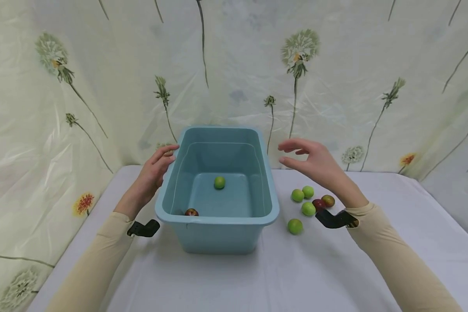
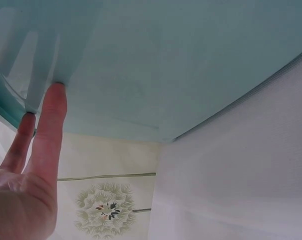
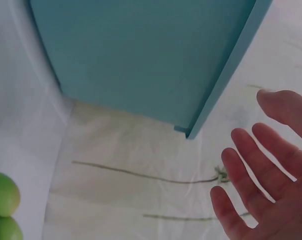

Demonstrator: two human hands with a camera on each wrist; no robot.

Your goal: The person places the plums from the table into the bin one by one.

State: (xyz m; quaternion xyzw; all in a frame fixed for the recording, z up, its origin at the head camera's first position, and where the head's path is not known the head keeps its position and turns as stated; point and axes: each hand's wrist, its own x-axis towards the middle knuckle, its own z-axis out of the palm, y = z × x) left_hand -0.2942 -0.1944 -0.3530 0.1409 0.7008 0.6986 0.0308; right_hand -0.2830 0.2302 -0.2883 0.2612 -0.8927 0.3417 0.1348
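Note:
A deep light-blue plastic tub [image 1: 218, 236] stands on the white cloth, its inside partly in view. One small round green fruit [image 1: 219, 182] lies on its floor, and a reddish one [image 1: 191, 212] shows just over the near rim. My left hand [image 1: 150, 180] is at the tub's left side, fingers extended; in the left wrist view its fingertips [image 2: 56, 92] meet the outer wall. To the right of the tub, my right hand [image 1: 313, 162] hovers apart from it with spread, slightly bent fingers and holds nothing.
Right of the tub, several green fruits [image 1: 308, 209] lie on the cloth near a dark red fruit [image 1: 318, 204] and a red-green one [image 1: 328, 200]. A flower-patterned sheet [image 1: 234, 65] hangs behind the table [image 1: 288, 277].

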